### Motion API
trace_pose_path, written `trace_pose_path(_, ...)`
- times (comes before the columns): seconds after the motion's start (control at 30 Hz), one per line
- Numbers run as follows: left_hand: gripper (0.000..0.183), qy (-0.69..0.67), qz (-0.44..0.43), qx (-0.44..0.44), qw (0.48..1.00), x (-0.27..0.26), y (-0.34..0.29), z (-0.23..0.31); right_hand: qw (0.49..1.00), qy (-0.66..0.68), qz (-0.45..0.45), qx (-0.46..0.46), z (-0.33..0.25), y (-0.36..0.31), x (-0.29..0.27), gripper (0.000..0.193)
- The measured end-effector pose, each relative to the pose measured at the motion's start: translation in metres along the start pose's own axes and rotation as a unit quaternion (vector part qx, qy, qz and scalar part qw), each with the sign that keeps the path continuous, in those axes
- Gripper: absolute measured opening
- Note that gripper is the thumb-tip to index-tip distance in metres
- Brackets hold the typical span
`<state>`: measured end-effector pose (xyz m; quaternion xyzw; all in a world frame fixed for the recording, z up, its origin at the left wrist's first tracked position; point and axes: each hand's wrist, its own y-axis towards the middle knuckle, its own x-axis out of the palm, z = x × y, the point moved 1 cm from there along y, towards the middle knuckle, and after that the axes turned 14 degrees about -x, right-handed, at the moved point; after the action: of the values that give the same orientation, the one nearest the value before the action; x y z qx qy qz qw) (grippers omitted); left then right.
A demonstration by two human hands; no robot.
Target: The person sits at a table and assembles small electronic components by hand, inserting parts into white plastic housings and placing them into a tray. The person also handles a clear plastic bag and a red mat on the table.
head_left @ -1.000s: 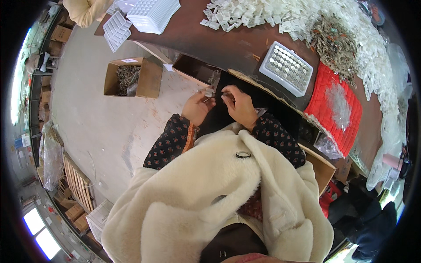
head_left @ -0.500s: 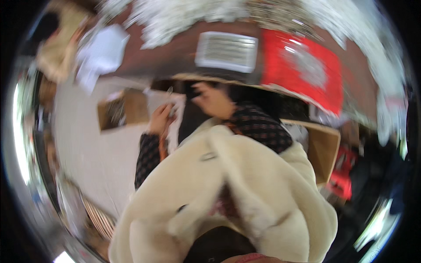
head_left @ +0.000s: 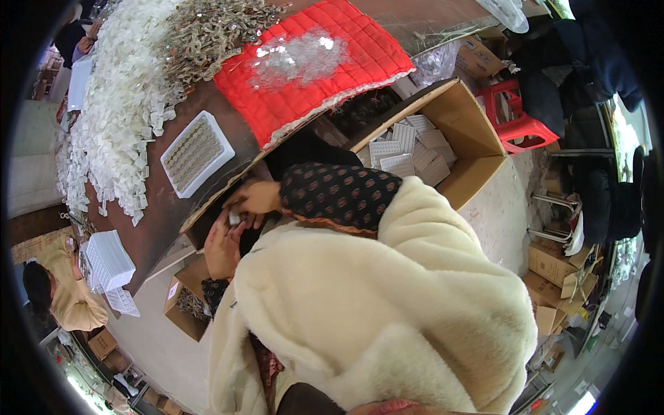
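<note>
My left hand (head_left: 222, 247) and my right hand (head_left: 259, 198) meet just below the table's near edge. Between their fingertips is a small whitish piece (head_left: 234, 219), too small and partly covered to name. Both hands look closed around it, fingers bent. On the brown table (head_left: 131, 238) nearest to them lies a white tray (head_left: 197, 153) with rows of small round, greyish parts. Right of the tray, a red quilted cloth (head_left: 377, 52) carries a heap of clear, shiny little pieces (head_left: 297, 59).
Heaps of translucent tags (head_left: 131, 90) and brownish metal-like parts (head_left: 200, 38) cover the far left. A cardboard box (head_left: 477, 131) of white trays stands right, beside a red stool (head_left: 515, 117). Stacked white trays (head_left: 109, 259), a person (head_left: 62, 287) and a smaller box (head_left: 181, 304) are left.
The view has swung round and sharpened. My hands, apart before, with the right one's fingers spread, are now together at the table edge around the small piece.
</note>
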<state>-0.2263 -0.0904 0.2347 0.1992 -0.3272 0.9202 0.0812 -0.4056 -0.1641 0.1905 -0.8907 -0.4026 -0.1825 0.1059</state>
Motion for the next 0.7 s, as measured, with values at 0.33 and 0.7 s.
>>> trace_pose_path(0.33,0.044,0.413,0.376,0.233,0.796,-0.042,-0.002,-0.041,0.882,0.068,0.423,-0.199,-0.035,-0.116,-0.079,0.027)
trace_pose_path(0.7,0.056,0.262,0.379,0.206,0.863,-0.056,0.007,-0.087,0.823,0.054,0.508,-0.248,-0.002,-0.121,-0.084,0.013)
